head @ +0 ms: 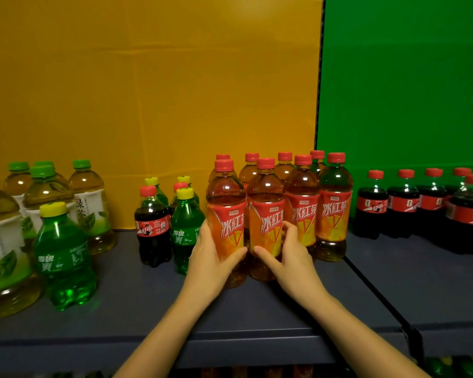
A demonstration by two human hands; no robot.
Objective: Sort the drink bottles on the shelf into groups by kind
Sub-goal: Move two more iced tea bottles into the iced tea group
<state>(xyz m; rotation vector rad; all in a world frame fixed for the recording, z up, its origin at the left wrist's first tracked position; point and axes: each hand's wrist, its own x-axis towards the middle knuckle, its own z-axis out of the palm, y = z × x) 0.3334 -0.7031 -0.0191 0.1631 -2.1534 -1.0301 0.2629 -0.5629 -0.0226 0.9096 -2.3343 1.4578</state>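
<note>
Left hand [206, 257] and right hand [290, 257] each wrap a near iced tea bottle [225, 227], pressing the pair together mid-shelf [137, 301] to tighten the red-capped group beside stray colas [152, 227].

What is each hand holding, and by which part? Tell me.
The left hand grips the front-left iced tea bottle at its lower label; the right hand grips the neighbouring iced tea bottle likewise.

The tea bottles [225, 203] I hold are clear, glossy plastic, with shiny film labels and smooth red caps [224, 165]. The soda bottles [63, 257] are glossy green plastic. The shelf [257, 309] looks like smooth, matt painted metal. The yellow backdrop [148, 91] is matt and creased.
</note>
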